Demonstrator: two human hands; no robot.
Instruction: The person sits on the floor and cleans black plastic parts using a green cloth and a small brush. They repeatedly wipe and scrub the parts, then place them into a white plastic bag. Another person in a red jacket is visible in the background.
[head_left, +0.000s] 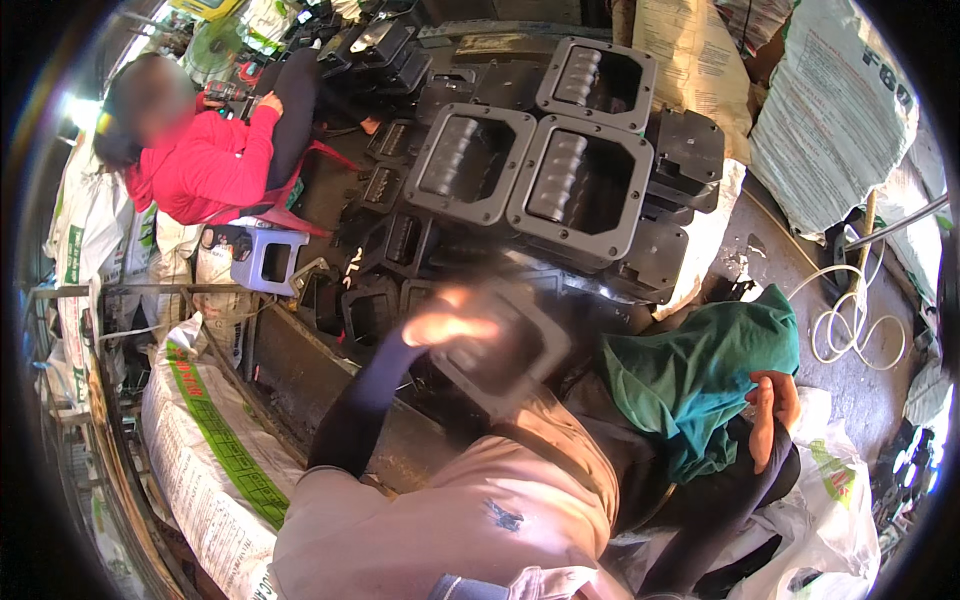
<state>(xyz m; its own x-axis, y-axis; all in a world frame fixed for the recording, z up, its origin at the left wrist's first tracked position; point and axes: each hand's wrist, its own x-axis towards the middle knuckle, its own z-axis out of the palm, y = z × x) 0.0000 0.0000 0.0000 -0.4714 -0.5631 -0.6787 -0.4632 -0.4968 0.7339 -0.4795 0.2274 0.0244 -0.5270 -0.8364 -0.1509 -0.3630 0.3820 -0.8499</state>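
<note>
My left hand (450, 322), in a dark sleeve, is smeared by motion over a dark grey square-framed housing (520, 400), which is blurred too. Whether its fingers grip the housing cannot be made out. The housing lies tilted just in front of my lap. On the right, a green cloth (700, 360) is draped over my leg. My right hand (775, 412) is at the cloth's right edge, its fingers curled and closed on the fabric.
Beyond my lap stand several stacked grey housings (580, 185) with ribbed inserts. At the left, a person in a red top (215, 165) sits near a lilac stool (268, 260). White sacks (200, 430) flank me. A coiled pale hose (850, 320) lies at the right.
</note>
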